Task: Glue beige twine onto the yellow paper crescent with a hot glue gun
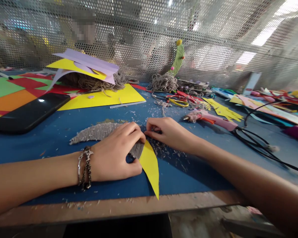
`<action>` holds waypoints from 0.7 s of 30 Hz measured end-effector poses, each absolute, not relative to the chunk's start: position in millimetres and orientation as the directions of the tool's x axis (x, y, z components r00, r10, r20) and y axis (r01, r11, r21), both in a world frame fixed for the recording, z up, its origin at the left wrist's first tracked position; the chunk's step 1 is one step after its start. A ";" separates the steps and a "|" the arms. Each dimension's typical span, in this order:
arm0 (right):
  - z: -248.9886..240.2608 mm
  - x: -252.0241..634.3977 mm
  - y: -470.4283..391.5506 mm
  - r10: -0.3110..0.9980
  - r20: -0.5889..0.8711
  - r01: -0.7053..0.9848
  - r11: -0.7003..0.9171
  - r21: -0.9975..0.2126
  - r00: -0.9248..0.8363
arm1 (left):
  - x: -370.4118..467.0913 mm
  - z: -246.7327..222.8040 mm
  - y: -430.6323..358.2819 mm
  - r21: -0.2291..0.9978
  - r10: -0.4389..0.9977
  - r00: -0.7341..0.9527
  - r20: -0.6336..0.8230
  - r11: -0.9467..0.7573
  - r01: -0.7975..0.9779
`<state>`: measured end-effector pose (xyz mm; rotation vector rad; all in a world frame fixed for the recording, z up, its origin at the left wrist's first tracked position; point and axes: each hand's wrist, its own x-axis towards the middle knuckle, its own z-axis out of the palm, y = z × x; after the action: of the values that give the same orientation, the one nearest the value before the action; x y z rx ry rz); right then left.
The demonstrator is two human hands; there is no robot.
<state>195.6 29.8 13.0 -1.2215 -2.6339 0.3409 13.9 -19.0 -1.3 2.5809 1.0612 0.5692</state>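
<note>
A curved yellow piece (150, 165), its lower part bare and pointed, is partly wrapped in grey yarn (96, 132) that tapers to a tip at the left. My left hand (114, 152), with bracelets on the wrist, lies over the wrapped part and grips it between fingers and thumb. Just right of it, my right hand (165, 132) has its thumb and fingers pinched together beside the piece's edge. What is between those fingertips is too small to make out. Loose yarn (163, 107) runs from behind my right hand toward a tangled pile.
A black phone (29, 112) lies left, near coloured paper. Behind are a yarn pile (164, 82), yellow-handled scissors (178, 102) and a green crescent (179, 58) against perforated metal. A pink glue gun (216, 119) with black cable lies right. Fibre scraps litter the blue table (89, 195).
</note>
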 end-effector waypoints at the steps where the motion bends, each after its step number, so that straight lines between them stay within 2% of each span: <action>1: 13.0 195.7 29.9 0.769 0.097 0.719 0.628 -0.298 -0.632 | 13.9 -1.2 -19.1 0.408 0.716 0.652 0.250 -0.688 0.600; 21: 11.4 195.3 30.5 0.772 0.096 0.725 0.626 -0.287 -0.629 | 13.2 0.1 -17.7 0.337 0.690 0.677 0.256 -0.720 0.606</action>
<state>195.3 30.5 11.4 -1.2315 -2.6390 0.3273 13.2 -17.7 0.1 2.6665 1.0462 0.5434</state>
